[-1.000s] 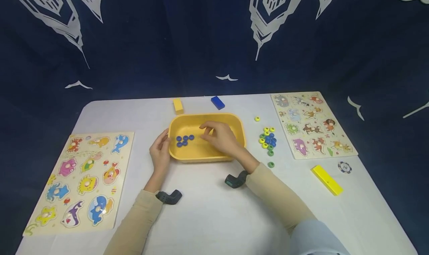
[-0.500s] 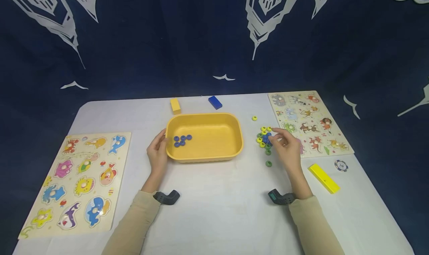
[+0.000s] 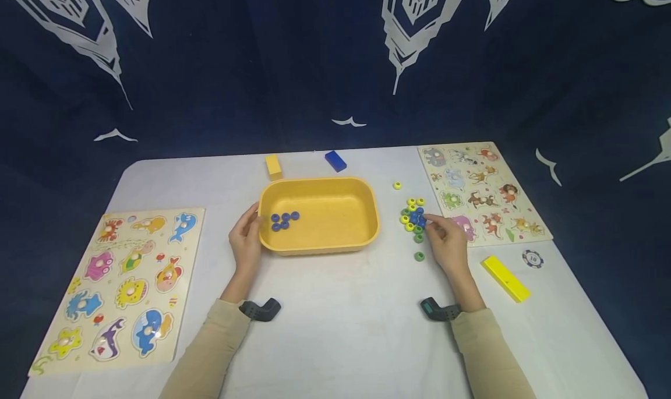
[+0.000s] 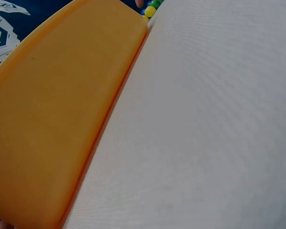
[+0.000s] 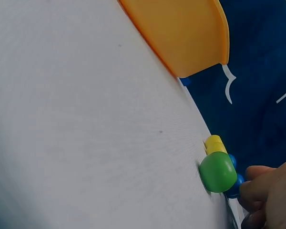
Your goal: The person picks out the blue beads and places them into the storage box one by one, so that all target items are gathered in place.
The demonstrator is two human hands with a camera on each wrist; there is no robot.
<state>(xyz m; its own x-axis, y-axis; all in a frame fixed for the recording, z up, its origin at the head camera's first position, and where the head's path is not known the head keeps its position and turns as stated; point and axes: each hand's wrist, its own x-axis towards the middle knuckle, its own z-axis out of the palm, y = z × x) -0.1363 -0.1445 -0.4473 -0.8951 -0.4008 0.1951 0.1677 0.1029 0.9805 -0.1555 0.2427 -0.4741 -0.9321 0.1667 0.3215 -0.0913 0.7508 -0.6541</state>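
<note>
My left hand (image 3: 246, 242) holds the left end of a yellow plastic tray (image 3: 320, 246); in the left wrist view the tray's side wall (image 4: 62, 105) fills much of the left. Inside the tray lie several blue beads (image 3: 285, 216), grouped toward its left side. To its right, my right hand (image 3: 448, 242) pinches a blue bead (image 5: 234, 188) at the edge of a small pile, thumb and fingers bent. Yellow beads (image 3: 409, 227), green beads (image 3: 418, 238) and more blue ones make up this pile. A large green bead (image 5: 218, 171) stands in front in the right wrist view.
A sea-animal puzzle board (image 3: 120, 288) lies at left, another animal puzzle board (image 3: 487, 195) at back right. Behind the tray are a yellow block (image 3: 274, 167) and a blue block (image 3: 335, 161). A long yellow block (image 3: 505, 278) and a round chip (image 3: 533, 259) lie at right.
My right hand has left the tray's inside and moved right to the bead pile, then slightly lower onto its blue beads. My left hand stays at the tray's left end.
</note>
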